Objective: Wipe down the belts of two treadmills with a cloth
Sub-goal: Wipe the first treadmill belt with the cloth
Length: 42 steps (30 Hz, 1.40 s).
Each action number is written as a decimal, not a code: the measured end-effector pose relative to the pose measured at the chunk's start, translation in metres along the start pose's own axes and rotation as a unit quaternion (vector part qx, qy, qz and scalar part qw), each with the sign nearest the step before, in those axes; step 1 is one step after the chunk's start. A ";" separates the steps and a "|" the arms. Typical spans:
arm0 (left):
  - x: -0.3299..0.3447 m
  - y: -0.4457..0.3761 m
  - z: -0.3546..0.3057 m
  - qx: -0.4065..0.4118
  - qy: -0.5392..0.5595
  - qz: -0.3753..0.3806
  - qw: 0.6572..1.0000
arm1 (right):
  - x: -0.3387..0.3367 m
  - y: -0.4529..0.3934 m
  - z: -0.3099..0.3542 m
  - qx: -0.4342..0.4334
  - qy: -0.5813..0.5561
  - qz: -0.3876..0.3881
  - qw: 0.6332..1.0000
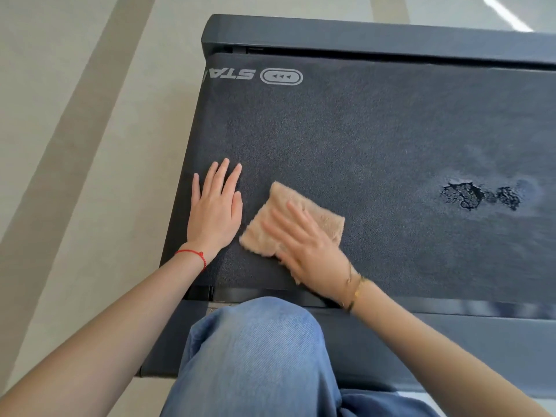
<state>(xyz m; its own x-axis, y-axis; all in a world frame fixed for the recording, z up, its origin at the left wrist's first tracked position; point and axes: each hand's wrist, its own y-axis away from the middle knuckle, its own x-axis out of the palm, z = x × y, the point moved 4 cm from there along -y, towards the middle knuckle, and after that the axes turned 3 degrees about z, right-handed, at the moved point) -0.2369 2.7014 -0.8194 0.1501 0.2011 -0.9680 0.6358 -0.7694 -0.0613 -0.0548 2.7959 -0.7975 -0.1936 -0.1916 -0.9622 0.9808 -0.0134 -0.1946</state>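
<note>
Right hand [304,245] presses the tan cloth [301,212] flat on the treadmill belt [376,139] (fingers straight, slightly spread), left hand [215,206] resting flat beside it, fingers straight.

Bare forearms, red string bracelet [192,254] on left wrist, gold bangles [352,288] on right, blue jeans [258,356]

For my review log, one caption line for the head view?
Right hand presses a tan cloth on the treadmill belt; left hand rests flat beside it.
</note>
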 end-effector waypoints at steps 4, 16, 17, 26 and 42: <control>0.000 0.000 0.001 0.004 -0.001 0.000 1.000 | -0.008 0.025 -0.021 -0.019 0.037 0.032 0.999; -0.003 0.000 -0.003 0.004 0.009 -0.002 1.000 | -0.012 0.048 -0.019 0.057 -0.012 0.028 0.998; -0.003 0.000 -0.002 0.006 0.010 -0.004 1.000 | -0.012 0.058 -0.018 0.065 -0.025 0.032 0.997; 0.004 -0.005 -0.032 -0.037 -0.015 0.040 0.998 | -0.027 0.078 -0.141 0.225 0.020 0.026 0.974; 0.050 -0.075 -0.163 -0.008 -0.025 0.029 0.999 | -0.058 0.066 -0.238 0.133 -0.024 0.009 0.991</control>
<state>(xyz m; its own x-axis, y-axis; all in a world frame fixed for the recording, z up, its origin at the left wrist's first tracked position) -0.1536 2.8683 -0.8234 0.1495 0.1259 -0.9807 0.6394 -0.7689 -0.0013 0.0152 3.0400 -0.7995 -0.1806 -0.2411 -0.9536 0.9572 -0.2661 -0.1141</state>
